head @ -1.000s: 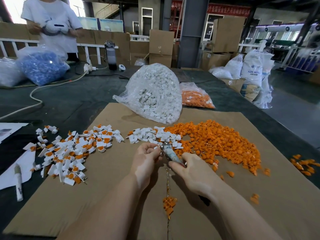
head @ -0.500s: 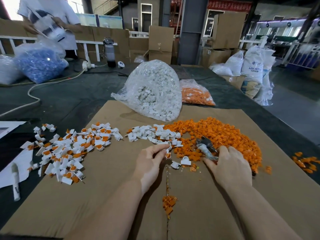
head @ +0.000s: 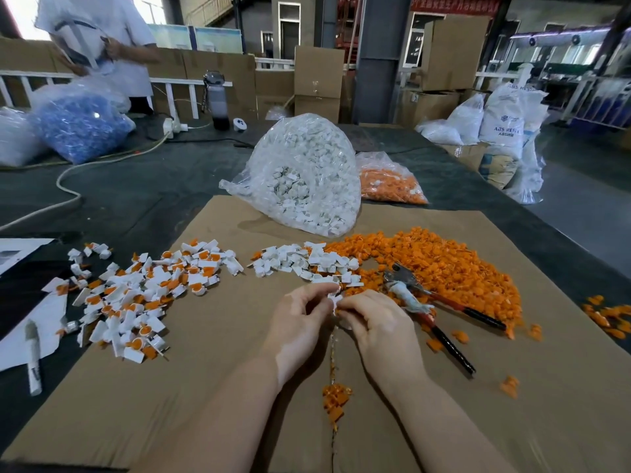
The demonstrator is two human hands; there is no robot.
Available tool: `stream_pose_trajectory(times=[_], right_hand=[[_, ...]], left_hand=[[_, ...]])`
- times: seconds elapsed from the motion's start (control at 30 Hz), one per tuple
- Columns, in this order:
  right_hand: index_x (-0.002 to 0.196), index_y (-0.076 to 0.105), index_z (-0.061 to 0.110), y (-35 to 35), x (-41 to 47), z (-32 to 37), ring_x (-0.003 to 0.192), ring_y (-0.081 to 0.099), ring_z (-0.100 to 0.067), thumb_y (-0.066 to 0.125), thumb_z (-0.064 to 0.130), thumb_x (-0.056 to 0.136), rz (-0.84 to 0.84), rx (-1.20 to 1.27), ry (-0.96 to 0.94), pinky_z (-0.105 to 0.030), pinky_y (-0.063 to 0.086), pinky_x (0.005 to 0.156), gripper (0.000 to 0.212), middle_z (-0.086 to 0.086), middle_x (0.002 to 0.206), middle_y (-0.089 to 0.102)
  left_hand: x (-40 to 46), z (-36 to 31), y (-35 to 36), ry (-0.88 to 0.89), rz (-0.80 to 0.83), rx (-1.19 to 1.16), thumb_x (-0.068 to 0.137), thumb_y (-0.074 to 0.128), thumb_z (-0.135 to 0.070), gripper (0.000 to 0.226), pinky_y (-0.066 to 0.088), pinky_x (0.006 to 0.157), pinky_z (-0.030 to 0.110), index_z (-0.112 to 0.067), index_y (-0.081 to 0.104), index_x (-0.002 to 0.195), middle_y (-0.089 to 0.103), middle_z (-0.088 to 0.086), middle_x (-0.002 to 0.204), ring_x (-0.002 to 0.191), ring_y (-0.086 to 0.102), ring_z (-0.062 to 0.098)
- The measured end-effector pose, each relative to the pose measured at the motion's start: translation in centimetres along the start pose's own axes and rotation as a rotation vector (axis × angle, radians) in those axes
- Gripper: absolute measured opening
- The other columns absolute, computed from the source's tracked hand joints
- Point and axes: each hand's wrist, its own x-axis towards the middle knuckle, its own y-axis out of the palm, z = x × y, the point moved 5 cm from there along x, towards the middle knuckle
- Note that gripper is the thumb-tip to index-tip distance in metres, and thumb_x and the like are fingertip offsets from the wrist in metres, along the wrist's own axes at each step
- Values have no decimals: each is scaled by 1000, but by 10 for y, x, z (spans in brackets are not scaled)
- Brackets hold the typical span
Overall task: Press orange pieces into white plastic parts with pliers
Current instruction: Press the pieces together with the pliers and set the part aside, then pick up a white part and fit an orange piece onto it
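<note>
Your left hand (head: 300,317) and right hand (head: 370,319) meet at the centre of the cardboard sheet (head: 205,387), fingers curled inward. Between the fingertips you pinch one white plastic part (head: 334,299), with a trace of orange showing at the contact point; whether an orange piece is already seated in it cannot be told. Both hands are needed here, judged from the pose, because the small piece must be aligned by hand before any pressing.

The pliers (head: 415,298) lie released on the cardboard just right of your right hand, head resting on the edge of the orange pieces (head: 444,264), red-and-black handles splayed toward you. This keeps them within reach for the pressing step.

Stock is arranged by stage: loose white parts (head: 300,262) lie directly beyond your hands, touching the orange pile; the assembled parts (head: 143,295), white with orange inserts, lie well apart to the left.

Compared with half a second ago: your right hand then rested on the pliers at the orange pile; it has now let go of them and moved left to join the left hand. The left hand remains near the same spot. One second ago the pliers were held at the centre between both hands.
</note>
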Motion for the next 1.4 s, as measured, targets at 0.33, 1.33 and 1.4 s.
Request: stream_pose_trajectory(times=[0.33,1.33,1.4], right_hand=[[94,71,6,-2,-5,-7,86,63,-16,66,1,83,-72,72,107,-25,51,77,13,-3,87,68],[92,69,11,-12,-12,-35,85,53,-8,60,4,87,-286,-2,423,-16,32,72,12,3,88,66],[92,68,11,-12,-12,-35,84,50,-6,59,4,87,-282,-24,441,-19,33,71,12,4,88,66]], left_hand=[[-4,-3,4,47,50,52,79,72,-9,30,52,75,26,-18,67,106,66,2,82,77,61,18],[3,7,-34,-14,-240,392,88,60,-9,18,38,92,26,-18,66,102,46,-2,98,101,50,19],[5,11,-56,-52,-307,514,88,59,-6,22,40,97,30,-17,66,106,44,-1,101,106,51,21]])
